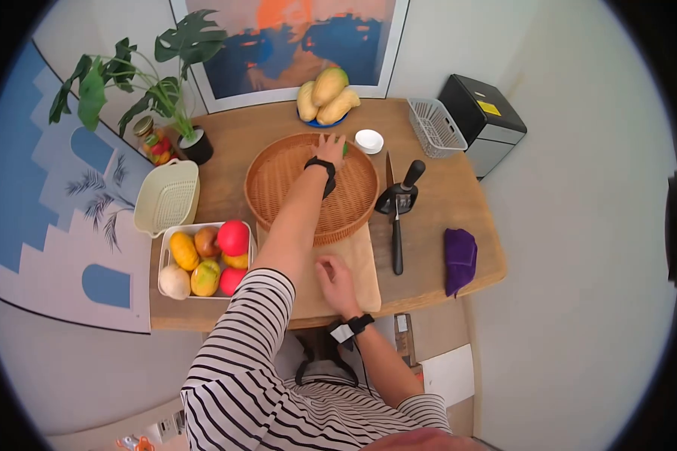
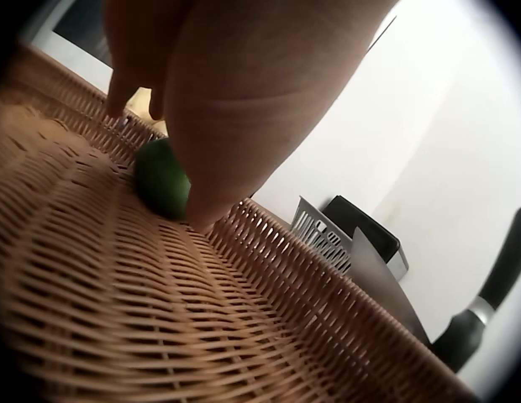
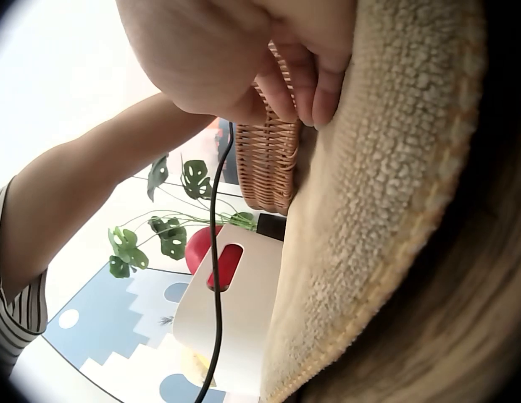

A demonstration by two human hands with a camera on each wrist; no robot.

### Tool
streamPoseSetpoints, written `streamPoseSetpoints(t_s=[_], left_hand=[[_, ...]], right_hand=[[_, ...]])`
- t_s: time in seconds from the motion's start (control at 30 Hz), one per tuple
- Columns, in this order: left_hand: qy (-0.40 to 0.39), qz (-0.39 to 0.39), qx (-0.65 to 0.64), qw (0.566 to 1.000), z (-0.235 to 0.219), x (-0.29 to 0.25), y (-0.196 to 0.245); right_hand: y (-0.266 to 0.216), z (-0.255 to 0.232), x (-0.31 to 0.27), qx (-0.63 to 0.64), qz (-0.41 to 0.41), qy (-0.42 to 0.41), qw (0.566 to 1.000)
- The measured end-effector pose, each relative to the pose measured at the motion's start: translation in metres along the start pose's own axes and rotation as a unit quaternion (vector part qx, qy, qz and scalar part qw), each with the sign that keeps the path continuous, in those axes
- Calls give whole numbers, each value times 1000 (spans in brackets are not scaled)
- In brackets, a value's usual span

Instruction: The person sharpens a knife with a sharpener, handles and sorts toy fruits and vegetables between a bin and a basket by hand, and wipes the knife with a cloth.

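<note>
In the head view my left hand reaches into the round wicker basket, near its back rim. A green fruit sits against the basket wall between thumb and fingers of my left hand, the thumb pressing its side; part of the fruit is hidden behind the hand. My right hand rests with loosely curled fingers on the beige cloth in front of the basket, holding nothing. Seen from the right wrist, its fingertips touch the cloth.
A white box of fruits and a pale green basket stand left. Behind are a plate of yellow fruits and a white bowl. Rightward are a knife, a black-handled tool, a grey basket and purple cloth.
</note>
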State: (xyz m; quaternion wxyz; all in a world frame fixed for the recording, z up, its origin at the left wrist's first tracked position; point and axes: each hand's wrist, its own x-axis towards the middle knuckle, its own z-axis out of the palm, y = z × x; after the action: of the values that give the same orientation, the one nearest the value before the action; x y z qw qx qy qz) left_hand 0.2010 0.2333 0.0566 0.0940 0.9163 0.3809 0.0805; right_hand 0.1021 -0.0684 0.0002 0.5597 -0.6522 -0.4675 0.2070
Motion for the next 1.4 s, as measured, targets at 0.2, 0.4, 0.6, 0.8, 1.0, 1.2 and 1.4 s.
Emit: streamPoseSetpoints(t_s=[0.2, 0.4, 0.6, 0.8, 1.0, 1.2, 1.4], left_hand=[[-70, -27, -20, 997, -5, -9, 13], [46, -17, -275, 960, -48, -72, 31], [191, 44, -534, 822, -50, -251, 39], [78, -116, -620, 772, 27, -309, 11], [113, -47, -569, 813, 35, -325, 9], [118, -19, -636, 762, 31, -323, 3], [101, -59, -636, 763, 25, -328, 5]], right_hand=[[-7, -1, -2, 21, 3, -17, 1000], [1, 0, 0, 42, 31, -11, 999], [9, 3, 1, 210, 43, 32, 976], [-20, -11, -1, 34, -116, -50, 991], [-9, -11, 1, 2, -87, -95, 992], [-25, -7, -5, -25, -123, -89, 988], [-10, -6, -1, 64, -69, -97, 991]])
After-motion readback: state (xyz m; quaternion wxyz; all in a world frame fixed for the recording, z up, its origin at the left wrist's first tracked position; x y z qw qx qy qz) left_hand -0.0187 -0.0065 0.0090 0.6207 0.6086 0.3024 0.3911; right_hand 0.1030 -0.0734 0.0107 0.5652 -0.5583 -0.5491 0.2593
